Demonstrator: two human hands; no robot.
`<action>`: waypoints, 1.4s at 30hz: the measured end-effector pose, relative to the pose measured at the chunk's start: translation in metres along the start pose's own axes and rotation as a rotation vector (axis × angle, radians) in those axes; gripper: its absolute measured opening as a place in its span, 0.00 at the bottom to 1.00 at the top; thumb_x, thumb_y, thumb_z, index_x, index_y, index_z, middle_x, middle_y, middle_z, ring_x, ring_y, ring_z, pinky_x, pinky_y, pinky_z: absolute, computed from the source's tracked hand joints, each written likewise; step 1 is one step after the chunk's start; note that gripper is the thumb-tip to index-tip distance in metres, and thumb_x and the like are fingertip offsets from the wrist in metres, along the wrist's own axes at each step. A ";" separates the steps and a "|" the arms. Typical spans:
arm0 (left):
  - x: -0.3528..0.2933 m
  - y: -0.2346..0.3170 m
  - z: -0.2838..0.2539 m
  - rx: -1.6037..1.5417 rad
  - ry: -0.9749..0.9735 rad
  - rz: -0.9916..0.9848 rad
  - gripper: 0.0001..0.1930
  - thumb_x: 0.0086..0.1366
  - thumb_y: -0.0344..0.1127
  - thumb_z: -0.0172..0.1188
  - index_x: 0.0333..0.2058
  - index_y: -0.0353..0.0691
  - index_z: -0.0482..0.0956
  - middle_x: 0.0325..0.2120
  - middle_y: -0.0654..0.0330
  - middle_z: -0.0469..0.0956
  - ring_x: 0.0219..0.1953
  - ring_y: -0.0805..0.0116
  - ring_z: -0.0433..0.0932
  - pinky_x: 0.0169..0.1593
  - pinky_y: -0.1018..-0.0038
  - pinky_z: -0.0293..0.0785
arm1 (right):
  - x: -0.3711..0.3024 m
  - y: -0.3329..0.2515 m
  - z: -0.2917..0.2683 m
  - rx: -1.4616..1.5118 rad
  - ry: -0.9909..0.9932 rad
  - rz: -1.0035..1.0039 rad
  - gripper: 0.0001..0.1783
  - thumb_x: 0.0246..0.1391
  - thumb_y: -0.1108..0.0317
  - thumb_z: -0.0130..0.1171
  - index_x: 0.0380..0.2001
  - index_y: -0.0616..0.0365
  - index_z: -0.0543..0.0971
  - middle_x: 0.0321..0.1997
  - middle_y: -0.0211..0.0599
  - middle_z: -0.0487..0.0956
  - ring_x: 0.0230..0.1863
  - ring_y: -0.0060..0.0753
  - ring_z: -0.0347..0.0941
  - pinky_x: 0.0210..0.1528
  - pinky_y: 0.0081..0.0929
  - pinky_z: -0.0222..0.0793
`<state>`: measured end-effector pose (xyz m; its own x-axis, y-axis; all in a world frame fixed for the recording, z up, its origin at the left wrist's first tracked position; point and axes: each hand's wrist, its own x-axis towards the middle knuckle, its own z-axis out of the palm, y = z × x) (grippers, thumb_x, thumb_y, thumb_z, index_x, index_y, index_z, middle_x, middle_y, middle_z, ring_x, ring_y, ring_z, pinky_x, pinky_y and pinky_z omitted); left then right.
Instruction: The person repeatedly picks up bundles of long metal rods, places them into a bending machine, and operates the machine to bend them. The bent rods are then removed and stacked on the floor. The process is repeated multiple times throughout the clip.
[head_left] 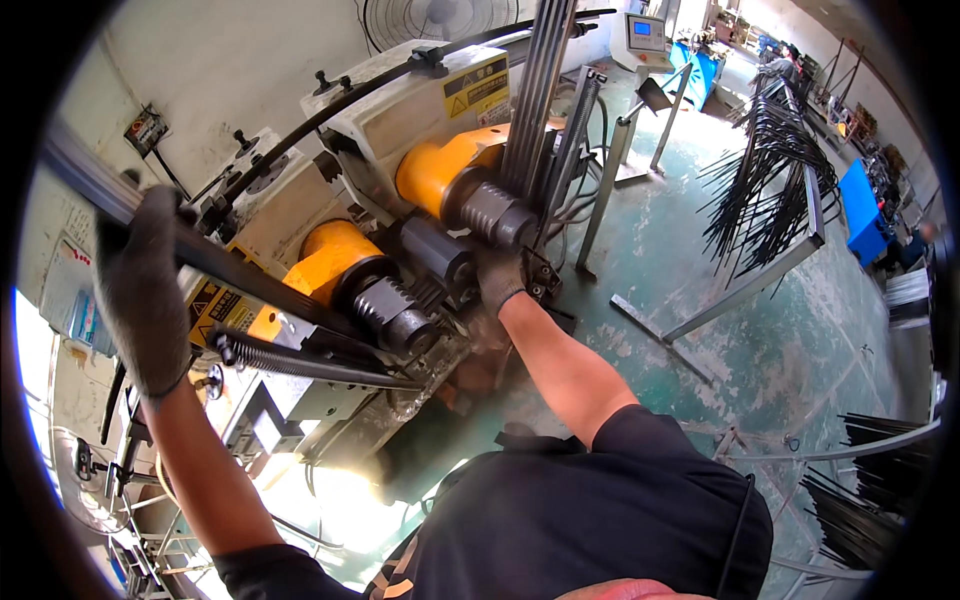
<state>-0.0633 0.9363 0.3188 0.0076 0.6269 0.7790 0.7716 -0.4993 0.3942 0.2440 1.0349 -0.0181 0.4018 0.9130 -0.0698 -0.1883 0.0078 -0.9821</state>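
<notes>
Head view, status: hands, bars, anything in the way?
Left hand on dark bars. Right hand beside dark cylinder, fingertips hidden. Coil spring below bars; no clear obstruction.

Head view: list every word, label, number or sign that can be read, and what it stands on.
Wording not copied out.
Yellow-and-black warning label on the right white machine: triangle sign clear, small print unreadable.
Similar labels on the left machine: text blurred.
Control box screen: too small.
Wall notice: too small.
Wall box: label blurred.

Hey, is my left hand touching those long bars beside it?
Touching. The head view shows the gloved left hand wrapped around the bars, which extend out on both sides of it.
</notes>
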 end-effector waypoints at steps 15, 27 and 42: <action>0.013 0.049 0.059 -0.248 -0.068 -0.167 0.17 0.64 0.41 0.68 0.43 0.35 0.76 0.28 0.65 0.74 0.31 0.77 0.71 0.36 0.77 0.71 | -0.003 -0.003 -0.003 0.088 -0.020 0.052 0.20 0.56 0.59 0.70 0.46 0.63 0.83 0.35 0.35 0.83 0.34 0.26 0.75 0.39 0.32 0.71; 0.018 0.025 0.058 -0.060 -0.053 0.031 0.19 0.65 0.46 0.67 0.41 0.33 0.81 0.28 0.56 0.78 0.31 0.65 0.76 0.40 0.69 0.74 | 0.016 0.025 -0.006 0.168 -0.109 0.042 0.18 0.57 0.61 0.68 0.45 0.63 0.83 0.35 0.36 0.84 0.31 0.27 0.76 0.35 0.31 0.72; 0.011 0.114 0.057 -0.331 0.079 -0.078 0.17 0.63 0.45 0.65 0.38 0.35 0.79 0.30 0.61 0.76 0.35 0.69 0.76 0.47 0.71 0.72 | 0.005 -0.001 0.000 0.240 -0.040 0.387 0.18 0.57 0.57 0.69 0.46 0.56 0.82 0.33 0.34 0.81 0.29 0.26 0.76 0.30 0.30 0.72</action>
<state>0.0611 0.9203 0.3451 -0.1029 0.6291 0.7705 0.5194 -0.6267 0.5810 0.2463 1.0390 -0.0180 0.2271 0.8825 -0.4119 -0.5222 -0.2467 -0.8163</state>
